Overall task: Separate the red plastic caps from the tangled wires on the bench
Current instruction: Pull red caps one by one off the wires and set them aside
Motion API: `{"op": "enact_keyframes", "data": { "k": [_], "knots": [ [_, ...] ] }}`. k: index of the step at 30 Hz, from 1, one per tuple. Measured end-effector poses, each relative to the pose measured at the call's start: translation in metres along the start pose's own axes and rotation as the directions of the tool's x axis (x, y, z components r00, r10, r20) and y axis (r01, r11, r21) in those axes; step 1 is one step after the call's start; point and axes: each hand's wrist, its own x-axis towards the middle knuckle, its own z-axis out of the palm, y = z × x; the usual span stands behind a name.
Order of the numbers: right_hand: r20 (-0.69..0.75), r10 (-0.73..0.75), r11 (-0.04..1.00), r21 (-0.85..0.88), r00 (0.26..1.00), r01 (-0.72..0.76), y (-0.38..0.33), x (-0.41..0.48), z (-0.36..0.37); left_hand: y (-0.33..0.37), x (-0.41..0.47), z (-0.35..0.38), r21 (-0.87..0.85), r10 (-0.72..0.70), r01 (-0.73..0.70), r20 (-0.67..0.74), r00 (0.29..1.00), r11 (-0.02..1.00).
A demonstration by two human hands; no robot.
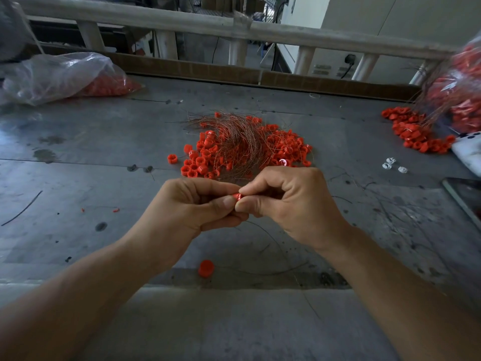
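Note:
Both hands meet above the bench's near middle. My left hand [197, 204] and my right hand [289, 201] pinch one small red cap [237, 196] between thumbs and forefingers. A thin wire [276, 241] trails from under the hands toward the near edge. Just beyond the hands lies a heap of red caps [205, 157] tangled with coppery wires [234, 136]. A single loose red cap [206, 268] sits on the bench below the hands.
A clear bag of red caps [59, 76] lies at the back left. At the right, another bag [460, 87] spills red caps and wires [416, 131]. White caps [390, 162] and a dark tablet [466, 196] lie at right. A rail [234, 27] runs behind.

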Motion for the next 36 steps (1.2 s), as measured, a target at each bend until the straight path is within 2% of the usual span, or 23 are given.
{"op": "enact_keyframes", "data": {
  "k": [5, 10, 14, 20, 26, 31, 36],
  "knots": [
    [0.072, 0.054, 0.997, 0.053, 0.996, -0.058, 0.0, 0.0, -0.001, 0.003, -0.001, -0.002, -0.029, -0.017, 0.019, 0.064, 0.998, 0.999],
    [0.215, 0.009, 0.997, -0.074, 0.976, 0.007, -0.001, 0.003, -0.004, 0.003, -0.001, -0.003, -0.067, -0.053, 0.058, 0.08, 0.995, 0.996],
    [0.191, 0.004, 0.992, -0.122, 0.982, 0.02, -0.001, 0.002, -0.002, 0.003, -0.003, 0.0, -0.068, -0.014, 0.021, 0.096, 0.995, 0.997],
    [0.2, -0.012, 0.979, -0.197, 0.98, 0.052, -0.004, 0.001, 0.001, 0.002, -0.006, 0.006, 0.079, 0.106, -0.112, 0.084, 0.991, 0.991],
    [0.156, -0.009, 0.984, -0.177, 0.988, 0.037, -0.01, -0.002, 0.005, 0.0, -0.011, 0.009, 0.106, 0.19, -0.199, 0.089, 0.978, 0.974],
    [0.179, 0.003, 0.988, -0.151, 0.984, 0.024, -0.008, -0.003, 0.001, 0.0, -0.01, 0.011, 0.101, 0.178, -0.187, 0.1, 0.979, 0.977],
    [0.151, 0.005, 0.993, -0.12, 0.988, 0.013, -0.005, -0.001, -0.001, 0.002, -0.008, 0.006, 0.007, 0.107, -0.108, 0.12, 0.987, 0.994]
  ]
}}
